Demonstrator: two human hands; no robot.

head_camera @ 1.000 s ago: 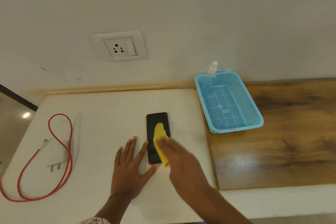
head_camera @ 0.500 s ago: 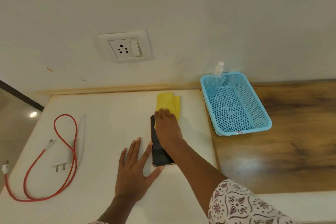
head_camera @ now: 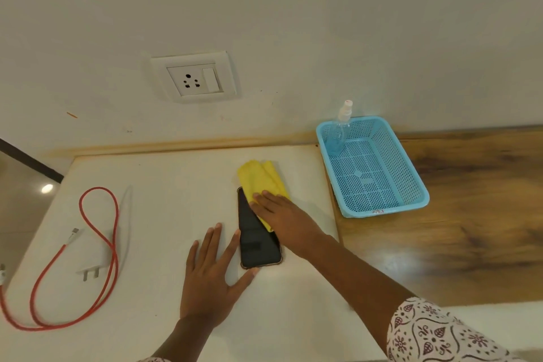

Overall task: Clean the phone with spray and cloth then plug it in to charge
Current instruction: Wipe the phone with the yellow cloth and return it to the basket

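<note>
Fingers (head_camera: 261, 196) of the right hand (head_camera: 283, 216) lie straight, pressing the yellow cloth (head_camera: 258, 178) onto the 12 o'clock end of the phone (head_camera: 256, 242), while the left hand (head_camera: 211, 273), spread flat on the white tabletop (head_camera: 164, 185) at 9 o'clock, seemingly braces it.

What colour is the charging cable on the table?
Red, with white connectors; the charging cable shows best in the head view.

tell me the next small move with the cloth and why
Probably draw the right hand back, sliding the yellow cloth down the phone. The cloth sits at the phone's far end, partly off it, and the near part of the screen lies bare. The left hand lies flat against the phone's near left edge, bracing it. The charger lies unplugged at the left.
</note>
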